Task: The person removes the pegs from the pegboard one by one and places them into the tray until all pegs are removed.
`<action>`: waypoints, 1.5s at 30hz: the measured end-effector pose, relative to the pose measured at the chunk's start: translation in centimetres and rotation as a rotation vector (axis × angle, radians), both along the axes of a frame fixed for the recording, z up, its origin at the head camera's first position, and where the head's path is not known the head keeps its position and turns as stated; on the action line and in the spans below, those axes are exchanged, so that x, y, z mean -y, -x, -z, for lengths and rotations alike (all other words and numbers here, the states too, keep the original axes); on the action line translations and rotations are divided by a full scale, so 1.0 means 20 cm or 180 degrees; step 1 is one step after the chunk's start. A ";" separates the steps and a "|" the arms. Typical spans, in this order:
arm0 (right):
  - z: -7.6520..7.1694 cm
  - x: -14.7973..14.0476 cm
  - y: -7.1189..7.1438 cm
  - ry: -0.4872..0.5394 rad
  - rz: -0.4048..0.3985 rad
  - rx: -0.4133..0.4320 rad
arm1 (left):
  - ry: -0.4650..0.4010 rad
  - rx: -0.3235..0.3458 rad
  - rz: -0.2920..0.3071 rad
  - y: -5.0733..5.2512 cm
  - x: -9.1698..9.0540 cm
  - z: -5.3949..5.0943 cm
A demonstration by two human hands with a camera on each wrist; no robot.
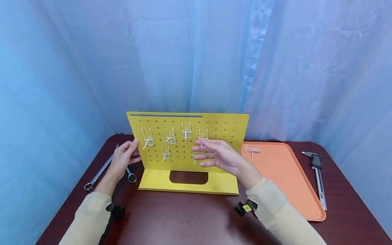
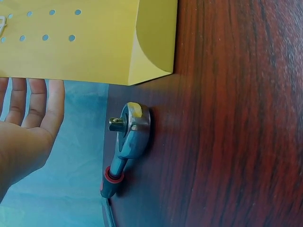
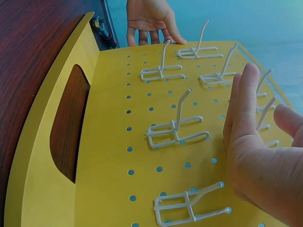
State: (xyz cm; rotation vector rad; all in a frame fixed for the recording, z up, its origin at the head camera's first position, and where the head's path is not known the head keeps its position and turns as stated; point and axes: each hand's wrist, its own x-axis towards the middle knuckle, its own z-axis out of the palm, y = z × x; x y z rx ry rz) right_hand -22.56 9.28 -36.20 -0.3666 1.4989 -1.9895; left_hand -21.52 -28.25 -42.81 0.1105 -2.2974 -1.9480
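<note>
A yellow pegboard [image 1: 180,163] stands upright on its bent foot, with several white wire hooks [image 1: 165,154] fitted in its holes. My left hand [image 1: 124,156] grips its left edge, thumb at the front and fingers reaching behind. In front of the board's right half, my right hand [image 1: 218,156] is held with fingers extended and nothing in its grasp. It covers part of the board and some hooks in the head view. One lower hook [image 3: 175,205] shows closest to the camera in the right wrist view.
Right of the board lies an orange tray [image 1: 284,180] with a loose white hook [image 1: 252,149] on it. A digital caliper [image 1: 318,177] lies along the tray's right side. On the left are a combination wrench [image 1: 98,175] and a ratchet [image 2: 132,135]. Curtains hang behind the table.
</note>
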 end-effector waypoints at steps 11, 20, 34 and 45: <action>0.00 0.03 0.01 0.0043 0.0114 0.0052 | 0.0044 -0.0055 0.0021 -0.01 0.03 0.01; -0.01 0.05 0.01 -0.0004 0.0121 0.0087 | 0.0020 -0.0065 0.0012 -0.02 0.04 0.01; -0.05 0.05 -0.01 -0.0084 0.0192 0.0135 | -0.0016 -0.0064 0.0016 -0.01 0.03 0.01; -0.07 0.00 -0.05 -0.0207 0.0209 -0.0057 | 0.0009 -0.0119 0.0052 -0.01 0.03 0.01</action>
